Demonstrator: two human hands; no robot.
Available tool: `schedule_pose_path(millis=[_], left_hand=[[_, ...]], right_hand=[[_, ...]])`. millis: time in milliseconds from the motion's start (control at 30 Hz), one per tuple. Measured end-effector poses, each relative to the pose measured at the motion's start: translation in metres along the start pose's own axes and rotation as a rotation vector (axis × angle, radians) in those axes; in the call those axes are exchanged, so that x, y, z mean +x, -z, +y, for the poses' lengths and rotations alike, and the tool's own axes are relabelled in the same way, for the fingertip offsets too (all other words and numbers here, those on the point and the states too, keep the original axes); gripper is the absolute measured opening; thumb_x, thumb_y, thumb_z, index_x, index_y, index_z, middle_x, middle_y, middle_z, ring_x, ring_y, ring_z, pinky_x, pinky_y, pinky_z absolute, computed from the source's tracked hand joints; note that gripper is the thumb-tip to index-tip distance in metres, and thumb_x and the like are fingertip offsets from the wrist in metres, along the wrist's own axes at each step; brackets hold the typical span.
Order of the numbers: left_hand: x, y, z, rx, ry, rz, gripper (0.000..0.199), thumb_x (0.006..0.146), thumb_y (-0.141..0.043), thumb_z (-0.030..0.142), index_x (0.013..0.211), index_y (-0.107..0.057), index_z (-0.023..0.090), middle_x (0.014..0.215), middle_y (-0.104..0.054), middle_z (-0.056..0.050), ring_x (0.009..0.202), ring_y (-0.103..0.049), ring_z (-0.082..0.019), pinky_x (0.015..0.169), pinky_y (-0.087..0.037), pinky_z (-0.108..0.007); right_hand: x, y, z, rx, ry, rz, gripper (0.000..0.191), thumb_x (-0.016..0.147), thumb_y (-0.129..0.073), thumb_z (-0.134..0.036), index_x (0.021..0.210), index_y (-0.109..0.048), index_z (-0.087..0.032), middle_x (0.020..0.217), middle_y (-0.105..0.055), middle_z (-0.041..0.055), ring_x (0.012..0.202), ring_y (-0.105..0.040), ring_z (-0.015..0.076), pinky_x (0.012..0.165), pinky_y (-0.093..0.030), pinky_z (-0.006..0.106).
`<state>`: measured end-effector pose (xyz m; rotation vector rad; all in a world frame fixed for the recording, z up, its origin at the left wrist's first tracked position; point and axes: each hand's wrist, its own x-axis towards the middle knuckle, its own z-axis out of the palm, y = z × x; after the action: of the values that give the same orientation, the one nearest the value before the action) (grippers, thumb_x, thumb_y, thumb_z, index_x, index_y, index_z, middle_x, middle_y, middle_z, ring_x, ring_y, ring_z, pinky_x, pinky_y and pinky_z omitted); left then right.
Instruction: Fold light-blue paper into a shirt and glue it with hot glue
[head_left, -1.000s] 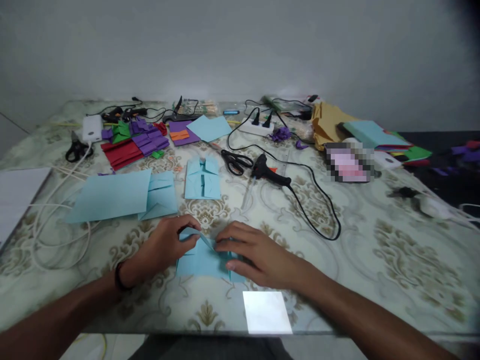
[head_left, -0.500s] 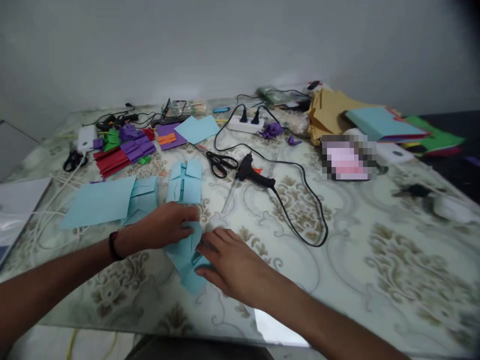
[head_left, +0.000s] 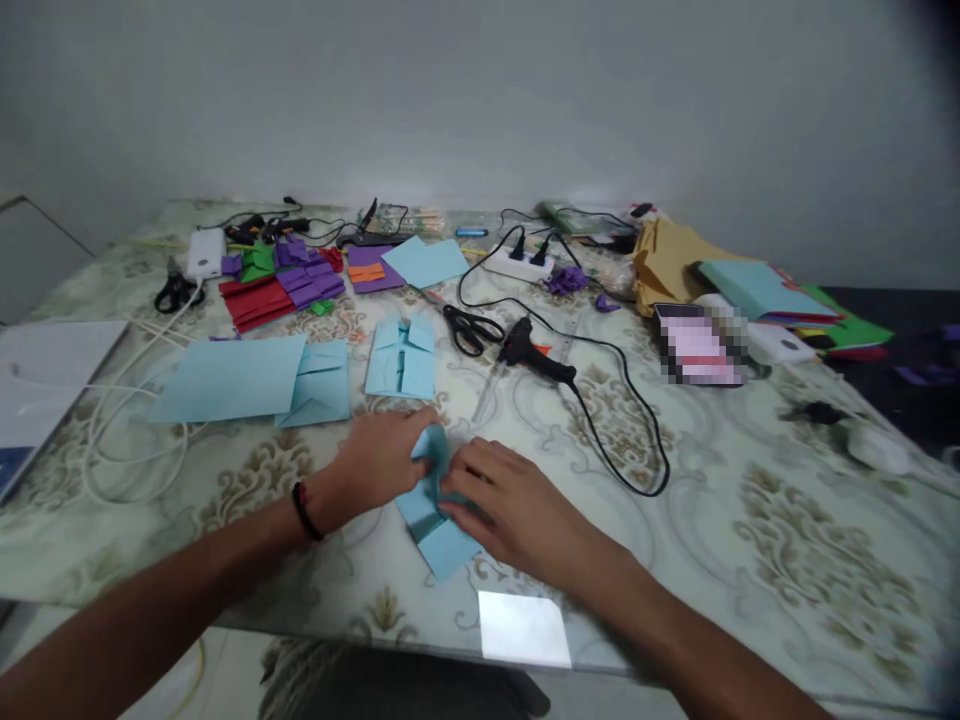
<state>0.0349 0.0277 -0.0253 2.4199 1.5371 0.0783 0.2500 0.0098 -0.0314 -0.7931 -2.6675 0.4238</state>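
Observation:
A light blue sheet of folded paper (head_left: 448, 545) lies near the front of the table, its far part lifted and bent. My left hand (head_left: 386, 455) pinches the raised edge from the left, fingers closed. On the other side, my right hand (head_left: 506, 495) has its fingers curled on the same paper; the fingertips are partly hidden. Just beyond the hands lies another light blue folded paper (head_left: 401, 357) with flaps turned toward its middle. To the left, a flat blue sheet (head_left: 232, 380) overlaps a folded blue piece (head_left: 319, 383).
Black scissors (head_left: 472, 330) and a black glue gun (head_left: 536, 352) with a looping cord lie beyond my hands. A white power strip (head_left: 519, 264) sits behind them. Red folded paper (head_left: 256, 302) and purple folded paper (head_left: 311, 283) lie back left, brown paper (head_left: 667, 260) back right.
The view has shifted, so the table's things sit further right in the picture. Both hands stay on the blue paper, whose held part now stands bent up more narrowly between them.

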Motion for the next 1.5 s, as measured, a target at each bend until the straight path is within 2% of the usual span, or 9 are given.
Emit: schedule_pose_path(millis=[133,233,300,400,633,933,1100,1300,1500], left_hand=[[0.007,-0.001,0.004,-0.041,-0.071,0.045,0.041,0.088,-0.065,0.015,0.129,-0.06,0.021,0.107,-0.076,-0.009,0.101,-0.073,-0.034,0.082,-0.057,-0.043],[0.0,0.005,0.004,-0.069,-0.134,0.083,0.04,0.091,-0.059,0.009,0.13,-0.058,0.019,0.119,-0.07,-0.011,0.113,-0.068,-0.03,0.094,-0.055,-0.043],[-0.011,0.009,0.0,-0.062,-0.223,0.191,0.031,0.096,-0.058,0.014,0.127,-0.06,0.018,0.128,-0.063,-0.014,0.123,-0.06,-0.031,0.105,-0.051,-0.046],[-0.03,0.006,-0.011,-0.03,-0.264,0.344,0.017,0.1,-0.06,0.022,0.116,-0.064,0.019,0.127,-0.059,-0.015,0.123,-0.058,-0.032,0.104,-0.051,-0.049],[-0.037,-0.01,-0.027,0.011,-0.22,0.267,0.045,0.088,-0.08,0.023,0.129,-0.061,0.018,0.128,-0.063,-0.016,0.121,-0.062,-0.035,0.1,-0.054,-0.05],[-0.041,-0.004,-0.036,-0.015,-0.077,0.283,0.038,0.091,-0.073,0.011,0.125,-0.058,0.019,0.116,-0.072,-0.01,0.108,-0.068,-0.03,0.095,-0.054,-0.047],[-0.041,0.001,-0.035,-0.126,-0.028,0.196,0.032,0.094,-0.064,0.005,0.122,-0.061,0.02,0.111,-0.075,-0.009,0.106,-0.07,-0.029,0.097,-0.053,-0.047],[-0.039,0.004,-0.033,-0.338,0.142,0.203,0.03,0.094,-0.071,0.018,0.123,-0.064,0.018,0.09,-0.073,-0.003,0.088,-0.07,-0.024,0.087,-0.054,-0.04],[-0.035,0.002,-0.039,-0.49,0.128,0.246,0.029,0.091,-0.068,0.018,0.119,-0.068,0.023,0.081,-0.07,0.003,0.075,-0.069,-0.016,0.074,-0.054,-0.028]], right_hand=[[-0.001,-0.005,0.006,0.006,-0.008,-0.025,0.018,0.103,-0.06,-0.027,0.111,-0.073,-0.017,0.097,-0.069,0.0092,0.088,-0.064,0.0255,0.079,-0.053,0.04],[-0.002,-0.009,0.012,-0.004,-0.071,-0.056,0.021,0.102,-0.062,-0.026,0.116,-0.074,-0.016,0.098,-0.07,0.0096,0.087,-0.066,0.026,0.079,-0.056,0.041],[-0.003,-0.01,0.012,-0.024,-0.092,-0.064,0.022,0.102,-0.062,-0.026,0.118,-0.075,-0.016,0.1,-0.07,0.0103,0.088,-0.066,0.0271,0.08,-0.057,0.043],[-0.003,-0.007,0.007,-0.064,-0.093,-0.094,0.025,0.102,-0.062,-0.027,0.12,-0.074,-0.014,0.101,-0.07,0.0118,0.092,-0.064,0.0295,0.079,-0.058,0.046],[0.001,-0.007,-0.001,-0.121,-0.097,-0.082,0.031,0.099,-0.067,-0.026,0.125,-0.072,-0.01,0.113,-0.069,0.0144,0.105,-0.06,0.0328,0.087,-0.058,0.05],[0.002,-0.013,-0.002,-0.062,-0.085,-0.04,0.031,0.103,-0.061,-0.026,0.127,-0.07,-0.009,0.121,-0.071,0.0146,0.112,-0.058,0.0328,0.094,-0.056,0.052],[0.001,-0.014,-0.001,-0.024,-0.102,-0.057,0.032,0.105,-0.057,-0.028,0.132,-0.068,-0.014,0.124,-0.069,0.0148,0.115,-0.058,0.0327,0.096,-0.055,0.052],[0.0,-0.015,0.0,-0.01,-0.122,-0.061,0.034,0.107,-0.053,-0.032,0.134,-0.067,-0.016,0.126,-0.069,0.0149,0.116,-0.058,0.0331,0.095,-0.051,0.053],[-0.001,-0.017,0.003,0.019,-0.138,-0.05,0.034,0.106,-0.057,-0.031,0.134,-0.066,-0.015,0.13,-0.067,0.0151,0.12,-0.056,0.0341,0.098,-0.048,0.054]])
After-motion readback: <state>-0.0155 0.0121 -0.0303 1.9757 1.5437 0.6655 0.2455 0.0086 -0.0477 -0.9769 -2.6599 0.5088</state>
